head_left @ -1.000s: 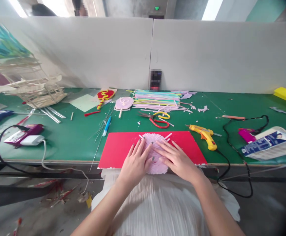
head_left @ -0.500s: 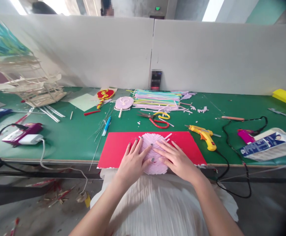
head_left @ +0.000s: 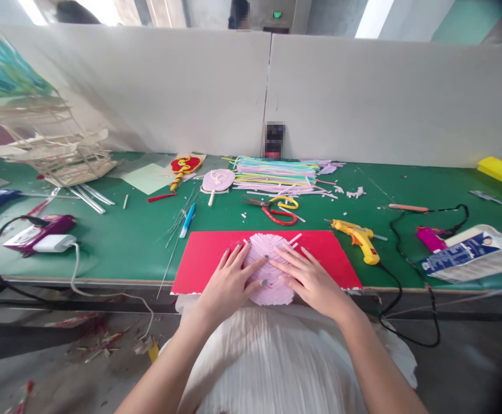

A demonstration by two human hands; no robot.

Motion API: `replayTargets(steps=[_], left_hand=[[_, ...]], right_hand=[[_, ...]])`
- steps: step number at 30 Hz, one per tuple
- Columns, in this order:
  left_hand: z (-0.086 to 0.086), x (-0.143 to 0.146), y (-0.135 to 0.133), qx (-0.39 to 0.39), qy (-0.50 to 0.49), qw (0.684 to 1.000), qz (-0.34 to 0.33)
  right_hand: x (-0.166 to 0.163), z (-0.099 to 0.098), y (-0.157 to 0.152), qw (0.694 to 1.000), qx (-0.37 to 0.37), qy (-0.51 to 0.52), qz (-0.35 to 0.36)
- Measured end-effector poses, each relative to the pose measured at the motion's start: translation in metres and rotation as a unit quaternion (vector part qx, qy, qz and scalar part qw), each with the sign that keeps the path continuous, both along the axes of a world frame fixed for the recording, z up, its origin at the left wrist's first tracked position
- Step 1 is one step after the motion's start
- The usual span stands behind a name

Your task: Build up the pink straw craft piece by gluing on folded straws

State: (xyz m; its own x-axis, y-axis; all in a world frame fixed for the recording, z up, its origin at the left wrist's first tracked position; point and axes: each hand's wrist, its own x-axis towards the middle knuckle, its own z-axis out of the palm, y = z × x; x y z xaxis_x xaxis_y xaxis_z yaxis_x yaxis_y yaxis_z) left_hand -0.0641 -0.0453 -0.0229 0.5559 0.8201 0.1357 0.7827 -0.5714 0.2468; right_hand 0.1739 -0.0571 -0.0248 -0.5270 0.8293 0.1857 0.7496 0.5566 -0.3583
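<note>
A round, pale pink piece covered in slanting strips point(head_left: 272, 294) lies on a red board point(head_left: 199, 259) at the table's front edge. My left hand point(head_left: 231, 279) rests on its left side, fingers spread, with the thumb and index finger reaching over the strips. On the right side, my right hand point(head_left: 311, 279) lies flat with its fingers spread across the piece. Two short loose strips point(head_left: 294, 240) stick out by its upper right edge. Beyond the board are scissors point(head_left: 272, 210) with red and yellow handles and a blue-capped pen-like tool point(head_left: 188, 220).
Right of the board lies a yellow glue gun point(head_left: 358, 238) with a black cord. Behind are coloured strips point(head_left: 276, 175), a pink fan-shaped piece point(head_left: 217, 180) and a red one point(head_left: 186, 165). A purple power strip point(head_left: 39, 233) and a stick-built model point(head_left: 61, 149) stand left.
My left hand has slid slightly left and its thumb has shifted on the pink piece. My right hand stays in place. A person behind the partition has moved right.
</note>
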Motion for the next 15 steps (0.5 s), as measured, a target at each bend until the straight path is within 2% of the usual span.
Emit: replayTargets(steps=[15], left_hand=[[0.0017,0.0009,-0.0018,0.004,0.010,1.000,0.001]], right_hand=[[-0.0005,0.0008,-0.0003,1.000,-0.010,-0.010,-0.002]])
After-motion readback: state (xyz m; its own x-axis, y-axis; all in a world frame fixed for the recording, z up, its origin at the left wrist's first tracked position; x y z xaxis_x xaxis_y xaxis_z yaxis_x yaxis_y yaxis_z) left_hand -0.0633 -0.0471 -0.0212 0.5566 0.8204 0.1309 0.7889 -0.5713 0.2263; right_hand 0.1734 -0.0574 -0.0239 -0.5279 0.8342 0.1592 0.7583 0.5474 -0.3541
